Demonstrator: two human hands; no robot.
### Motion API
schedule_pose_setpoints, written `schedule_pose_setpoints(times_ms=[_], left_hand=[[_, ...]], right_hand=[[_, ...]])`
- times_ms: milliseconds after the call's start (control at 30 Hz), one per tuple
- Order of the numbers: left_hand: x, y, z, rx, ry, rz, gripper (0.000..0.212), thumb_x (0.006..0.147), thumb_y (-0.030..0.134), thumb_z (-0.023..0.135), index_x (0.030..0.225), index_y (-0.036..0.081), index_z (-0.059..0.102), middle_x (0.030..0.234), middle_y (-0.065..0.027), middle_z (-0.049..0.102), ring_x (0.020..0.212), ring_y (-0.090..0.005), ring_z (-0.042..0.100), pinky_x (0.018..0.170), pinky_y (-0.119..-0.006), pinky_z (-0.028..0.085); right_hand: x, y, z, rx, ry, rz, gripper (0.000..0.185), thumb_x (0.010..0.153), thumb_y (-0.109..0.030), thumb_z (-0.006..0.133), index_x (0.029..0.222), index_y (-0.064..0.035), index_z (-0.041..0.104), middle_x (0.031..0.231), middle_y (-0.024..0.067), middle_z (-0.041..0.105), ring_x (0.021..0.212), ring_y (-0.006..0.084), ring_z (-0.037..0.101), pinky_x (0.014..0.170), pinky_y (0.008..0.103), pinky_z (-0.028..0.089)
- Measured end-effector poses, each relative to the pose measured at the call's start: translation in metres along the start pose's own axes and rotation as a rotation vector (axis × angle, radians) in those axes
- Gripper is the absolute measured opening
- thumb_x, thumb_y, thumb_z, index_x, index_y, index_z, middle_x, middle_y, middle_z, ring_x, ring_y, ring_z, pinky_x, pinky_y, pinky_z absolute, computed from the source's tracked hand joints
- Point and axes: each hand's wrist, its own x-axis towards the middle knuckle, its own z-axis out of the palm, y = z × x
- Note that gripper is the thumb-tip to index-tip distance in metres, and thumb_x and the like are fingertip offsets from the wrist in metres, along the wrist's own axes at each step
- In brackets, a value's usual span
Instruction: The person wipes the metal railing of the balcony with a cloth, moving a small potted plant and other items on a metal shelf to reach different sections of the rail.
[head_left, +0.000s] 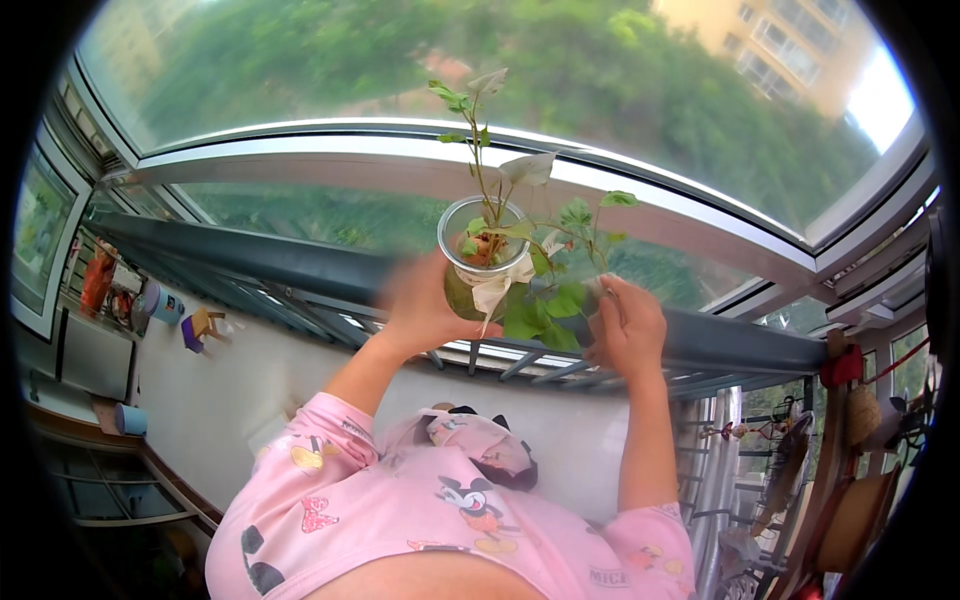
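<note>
A clear glass jar (469, 296) stands at the dark railing in front of the window, with my left hand (424, 307) wrapped around its left side. A leafy vine with an orange-brown tuber at its base (480, 247) grows out of the jar's mouth. Some stems rise upright, while a trailing shoot (577, 225) hangs over the right side with green leaves (555, 307). A pale ribbon-like strip (491, 292) is tied below the jar's rim. My right hand (630, 322) has its thumb and fingers pinched at the trailing shoot; the exact grip is partly hidden.
A dark metal railing (720, 337) runs along the window frame (637, 180). On the pale floor (240, 382), at left, are a small wooden stool (206, 326) and a blue bucket (163, 302). Hats and other items hang by a rack at right.
</note>
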Motion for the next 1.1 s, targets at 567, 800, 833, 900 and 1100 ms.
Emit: schedule_pose_setpoints(times_ms=[567, 800, 833, 900, 1100], left_hand=[[-0.006, -0.002, 0.002, 0.089, 0.121, 0.108, 0.078, 0.044, 0.036, 0.083, 0.109, 0.009, 0.049, 0.098, -0.0103, 0.056, 0.089, -0.0276, 0.053, 0.078, -0.037, 0.043], [-0.011, -0.009, -0.006, -0.021, 0.158, 0.091, 0.083, 0.042, 0.031, 0.084, 0.114, 0.008, 0.047, 0.096, -0.0099, 0.058, 0.088, -0.0254, 0.057, 0.078, -0.036, 0.045], [-0.011, -0.010, -0.009, -0.025, 0.157, 0.105, 0.083, 0.042, 0.031, 0.084, 0.114, 0.008, 0.048, 0.095, -0.0099, 0.059, 0.088, -0.0252, 0.058, 0.078, -0.035, 0.045], [-0.012, -0.014, -0.014, -0.026, 0.163, 0.130, 0.083, 0.043, 0.031, 0.084, 0.113, 0.006, 0.048, 0.094, -0.0099, 0.059, 0.086, -0.0249, 0.059, 0.077, -0.034, 0.046], [-0.018, -0.021, -0.028, 0.042, 0.272, 0.172, 0.074, 0.044, 0.027, 0.080, 0.109, 0.005, 0.050, 0.092, -0.0084, 0.059, 0.079, -0.0254, 0.058, 0.073, -0.036, 0.045]], right_hand=[[-0.001, 0.002, 0.005, -0.032, -0.008, 0.022, 0.019, 0.079, -0.015, 0.057, 0.097, -0.0081, 0.061, 0.094, 0.0090, 0.063, 0.089, 0.0275, 0.057, 0.080, 0.0350, 0.042], [-0.004, 0.001, 0.008, -0.052, 0.018, 0.025, 0.019, 0.079, -0.015, 0.057, 0.096, -0.0084, 0.061, 0.093, 0.0090, 0.063, 0.088, 0.0274, 0.057, 0.080, 0.0347, 0.042], [-0.004, 0.001, 0.007, -0.056, 0.022, 0.022, 0.019, 0.079, -0.015, 0.057, 0.096, -0.0085, 0.061, 0.093, 0.0090, 0.063, 0.087, 0.0273, 0.057, 0.080, 0.0347, 0.042], [-0.004, 0.001, 0.007, -0.052, 0.024, 0.019, 0.019, 0.079, -0.016, 0.057, 0.097, -0.0087, 0.061, 0.094, 0.0088, 0.063, 0.087, 0.0271, 0.057, 0.080, 0.0347, 0.043], [-0.004, -0.001, 0.008, -0.059, 0.016, 0.026, 0.019, 0.080, -0.016, 0.057, 0.097, -0.0096, 0.062, 0.094, 0.0077, 0.063, 0.087, 0.0261, 0.058, 0.079, 0.0341, 0.043]])
